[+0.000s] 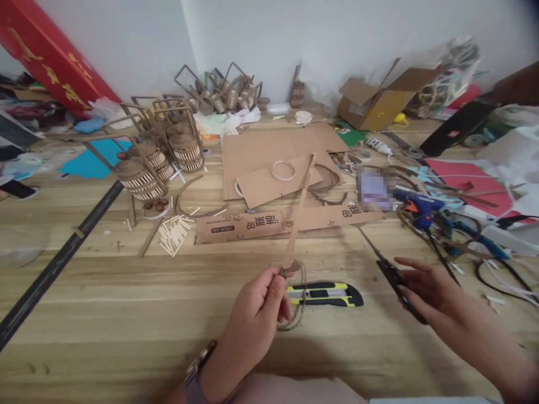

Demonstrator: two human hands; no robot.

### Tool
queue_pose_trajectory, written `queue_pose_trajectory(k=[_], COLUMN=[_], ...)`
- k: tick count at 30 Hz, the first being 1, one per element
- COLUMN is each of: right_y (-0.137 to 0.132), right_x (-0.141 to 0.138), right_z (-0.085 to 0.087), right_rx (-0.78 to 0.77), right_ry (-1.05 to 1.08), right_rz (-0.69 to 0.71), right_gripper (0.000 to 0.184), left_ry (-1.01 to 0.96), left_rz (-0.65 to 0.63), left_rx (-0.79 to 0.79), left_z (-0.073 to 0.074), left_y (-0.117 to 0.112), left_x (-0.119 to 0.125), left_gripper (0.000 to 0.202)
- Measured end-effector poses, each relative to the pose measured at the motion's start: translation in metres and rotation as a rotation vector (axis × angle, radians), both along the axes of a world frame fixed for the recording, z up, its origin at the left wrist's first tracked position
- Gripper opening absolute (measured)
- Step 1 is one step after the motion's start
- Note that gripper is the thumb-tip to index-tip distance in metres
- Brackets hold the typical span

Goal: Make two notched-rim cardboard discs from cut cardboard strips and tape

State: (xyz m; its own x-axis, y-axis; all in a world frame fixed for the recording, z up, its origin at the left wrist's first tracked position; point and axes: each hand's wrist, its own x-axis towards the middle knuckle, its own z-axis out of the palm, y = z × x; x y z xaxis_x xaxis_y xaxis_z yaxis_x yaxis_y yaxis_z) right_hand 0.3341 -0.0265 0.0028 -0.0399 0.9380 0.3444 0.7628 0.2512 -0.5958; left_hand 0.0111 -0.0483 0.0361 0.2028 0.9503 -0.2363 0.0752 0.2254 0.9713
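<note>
Between the thumb and fingers of my left hand (263, 306) is a narrow cardboard strip (300, 216), pointing up and away. A thin brown braided strip (304, 292) curves down beside that hand, its upper end near the fingers. My right hand (442, 303) grips what look like black-handled scissors (398, 286), seen edge-on, their narrow blade pointing away to the left. A yellow-and-black utility knife (332, 294) lies on the table just right of my left hand, behind the braided loop.
Printed cardboard pieces (244, 226) and a larger cardboard sheet (261, 146) lie ahead. Small woven baskets (138, 178) and pale sticks (177, 233) are to the left. At right lie a blue glue gun (416, 206) and cables; an open carton (379, 104) stands behind.
</note>
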Motion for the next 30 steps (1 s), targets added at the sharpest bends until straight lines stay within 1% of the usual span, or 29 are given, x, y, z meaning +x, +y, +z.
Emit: queue_pose_trajectory(k=[1, 3, 5, 7, 11, 17, 22, 26, 30], right_y=[-0.003, -0.008, -0.011, -0.011, -0.01, -0.01, -0.012, -0.012, -0.011], right_x=[-0.013, -0.038, -0.061, -0.078, -0.097, -0.102, -0.102, -0.104, -0.107], right_z=[0.008, 0.02, 0.028, 0.031, 0.033, 0.036, 0.039, 0.04, 0.042], right_rx=[-0.06, -0.07, -0.031, 0.007, 0.057, 0.19, 0.178, 0.19, 0.206], right_ry=[0.0, -0.089, -0.156, -0.189, -0.273, -0.453, -0.535, -0.566, -0.608], right_rz=[0.107, 0.24, 0.345, 0.393, 0.393, 0.377, 0.387, 0.384, 0.394], right_gripper=[0.047, 0.054, 0.055, 0.053, 0.044, 0.046, 0.043, 0.05, 0.052], left_ry=[-0.002, 0.002, 0.02, 0.044, 0.083, 0.098, 0.107, 0.113, 0.103], left_rz=[-0.001, -0.002, -0.007, -0.014, -0.015, -0.011, 0.002, 0.0, -0.004], left_rx=[-0.001, -0.001, -0.002, -0.001, 0.015, 0.029, 0.023, 0.023, 0.021], left_z=[0.0, 0.001, 0.002, 0.003, 0.005, 0.004, 0.004, 0.004, 0.003], left_y=[0.0, -0.001, -0.001, -0.002, -0.003, -0.003, -0.002, -0.002, -0.003], left_x=[0.0, 0.0, 0.0, -0.001, -0.002, -0.003, -0.004, -0.005, -0.004], left_gripper=[0.046, 0.045, 0.043, 0.042, 0.039, 0.04, 0.04, 0.04, 0.041])
